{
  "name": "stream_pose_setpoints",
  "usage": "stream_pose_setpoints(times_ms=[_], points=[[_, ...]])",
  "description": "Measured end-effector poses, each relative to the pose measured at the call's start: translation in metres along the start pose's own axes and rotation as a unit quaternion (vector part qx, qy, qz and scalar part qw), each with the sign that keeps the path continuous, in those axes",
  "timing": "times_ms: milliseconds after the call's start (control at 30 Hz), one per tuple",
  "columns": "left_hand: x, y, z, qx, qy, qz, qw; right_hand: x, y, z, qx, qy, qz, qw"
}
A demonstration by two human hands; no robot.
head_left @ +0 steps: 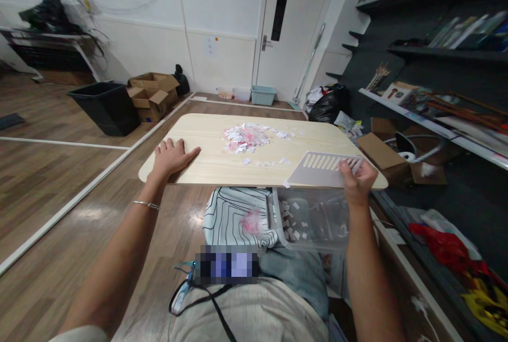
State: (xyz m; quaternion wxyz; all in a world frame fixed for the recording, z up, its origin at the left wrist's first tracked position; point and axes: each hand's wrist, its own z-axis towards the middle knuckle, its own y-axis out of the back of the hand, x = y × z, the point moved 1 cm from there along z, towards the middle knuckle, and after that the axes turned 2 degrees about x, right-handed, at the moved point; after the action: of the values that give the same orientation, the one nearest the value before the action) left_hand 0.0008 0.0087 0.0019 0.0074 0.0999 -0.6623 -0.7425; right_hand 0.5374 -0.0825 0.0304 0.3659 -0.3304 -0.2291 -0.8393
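Fingers (pixel 349 164) of right hand (pixel 357 179) closed around slotted scraper (pixel 323 168) at table (pixel 198 164) near edge; left hand (pixel 171 156) flat, spread open. Keep scraper low and sweep paper scraps (pixel 248 137) gently toward clear bin (pixel 313 220) below.

- Left arm reaches toward 11 o'clock, nearly straight, a thin bracelet on the wrist.
- Left hand (pixel 171 155) lies flat, palm down, fingers together, thumb spread toward 3 o'clock.
- Right arm runs up toward 12 o'clock, forearm bare.
- Right hand (pixel 357 178) is curled closed, knuckles up, fingers gripping.
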Motion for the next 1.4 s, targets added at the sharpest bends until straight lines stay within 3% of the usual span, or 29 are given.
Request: stream_pose_setpoints(times_ms=[167,400,1067,1300,1400], points=[[-0.001,0.003,-0.002,-0.002,-0.001,0.005,1.000,-0.003,-0.003,0.001,-0.021,-0.002,-0.018,1.000],[0.000,0.003,-0.001,0.003,-0.002,0.012,1.000,-0.002,-0.005,0.000,-0.006,0.018,-0.053,0.998],[0.002,0.000,0.001,-0.003,-0.003,0.014,1.000,-0.002,-0.009,-0.001,0.022,-0.008,-0.065,0.998],[0.001,0.003,-0.001,0.002,-0.002,0.009,1.000,0.013,-0.012,-0.007,0.105,0.012,-0.067,0.992],[0.000,0.003,-0.001,0.001,-0.004,0.005,1.000,0.013,-0.015,-0.007,0.059,0.005,-0.051,0.997]])
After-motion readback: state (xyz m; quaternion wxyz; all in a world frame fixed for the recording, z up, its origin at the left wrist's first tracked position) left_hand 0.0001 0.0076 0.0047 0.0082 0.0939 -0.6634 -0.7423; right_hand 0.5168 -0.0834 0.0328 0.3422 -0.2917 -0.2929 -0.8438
